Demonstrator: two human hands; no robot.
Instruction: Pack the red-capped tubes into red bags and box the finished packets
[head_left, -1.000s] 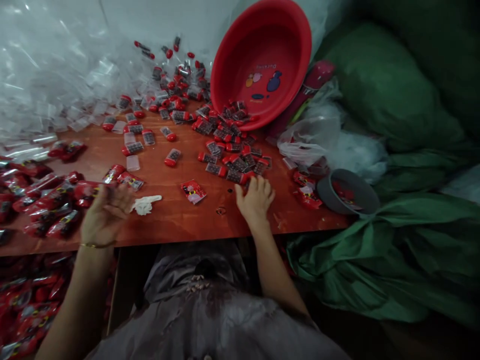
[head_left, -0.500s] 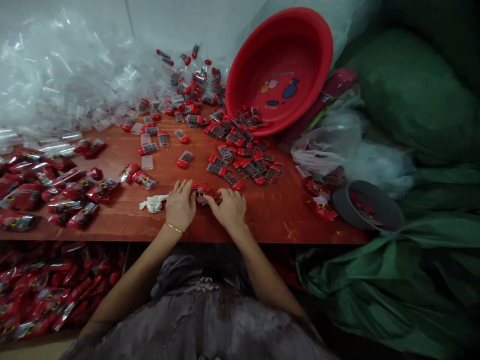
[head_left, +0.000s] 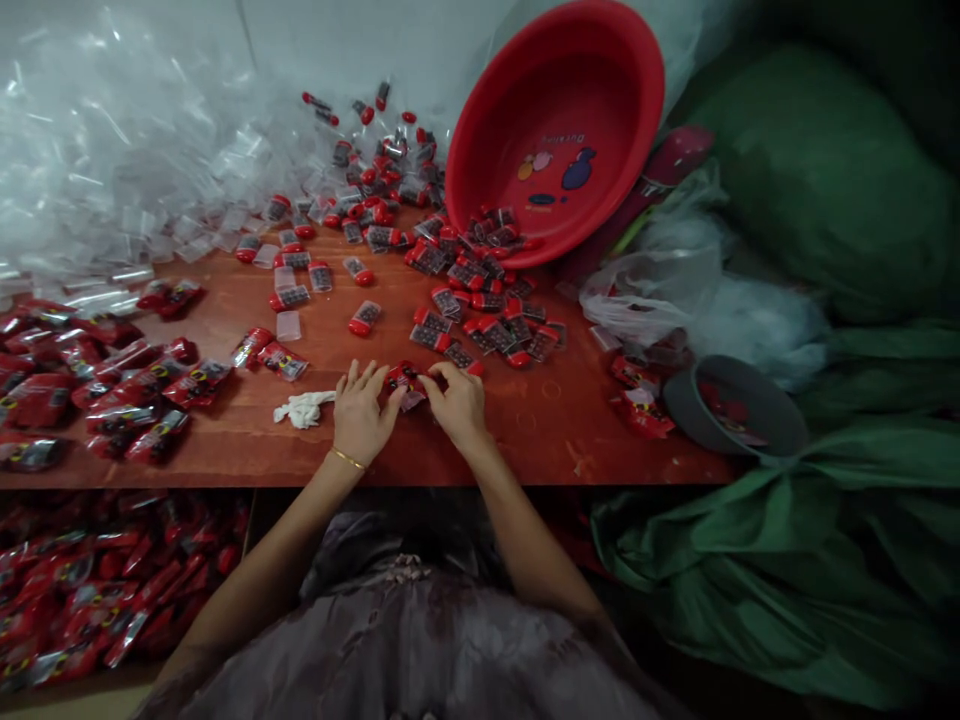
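Note:
Both of my hands are at a small red printed plastic packet (head_left: 405,378) near the front of the table. My right hand (head_left: 459,408) pinches its right edge between thumb and fingers. On the other side, my left hand (head_left: 361,415) lies with fingers spread, its thumb against the packet's left edge. A crumpled white cloth or tissue (head_left: 300,409) lies just left of that hand. Beyond the hands are loose clear containers with red caps and dark contents, one of them a single container (head_left: 364,317).
Filled red packets (head_left: 124,385) are heaped at the left, with more below the table edge. Clear plastic sleeves (head_left: 112,170) pile up behind. A red basin (head_left: 570,130) leans at the back over capped containers. On the right are a grey bowl (head_left: 690,405) and green sacks (head_left: 750,560).
My left thumb has spread away from its fingers toward the packet. My right hand has shifted slightly left and up, now pinching the packet's upper right edge. The view has turned slightly.

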